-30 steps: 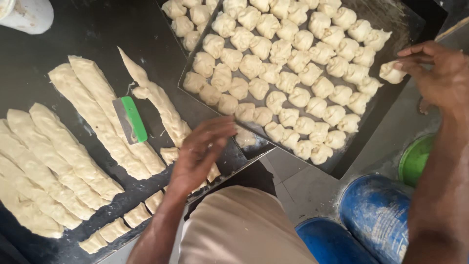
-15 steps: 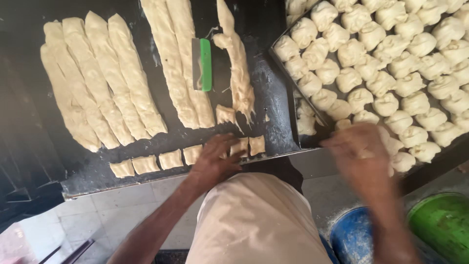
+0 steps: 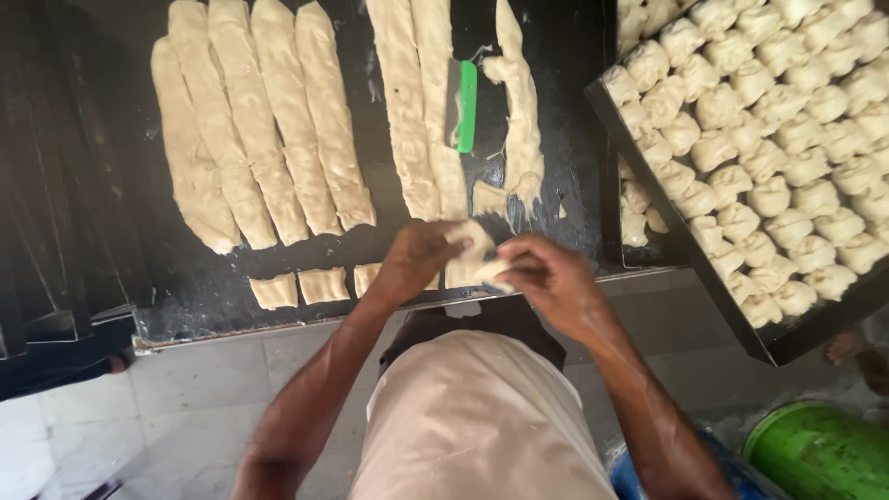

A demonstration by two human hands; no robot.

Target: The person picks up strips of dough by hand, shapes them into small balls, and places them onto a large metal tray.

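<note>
I have my left hand [image 3: 421, 259] and right hand [image 3: 546, 278] both pinched on one dough piece [image 3: 470, 264] at the near edge of the black worktop [image 3: 574, 56]. Cut squares [image 3: 298, 288] lie just left; the tray of shaped pieces [image 3: 759, 338] sits right.

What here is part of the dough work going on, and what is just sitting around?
In use:
left hand and right hand, both on one dough piece
cut dough squares
long dough strips
green-handled scraper
tray of shaped pieces

Lying about:
green bucket
blue container
</note>
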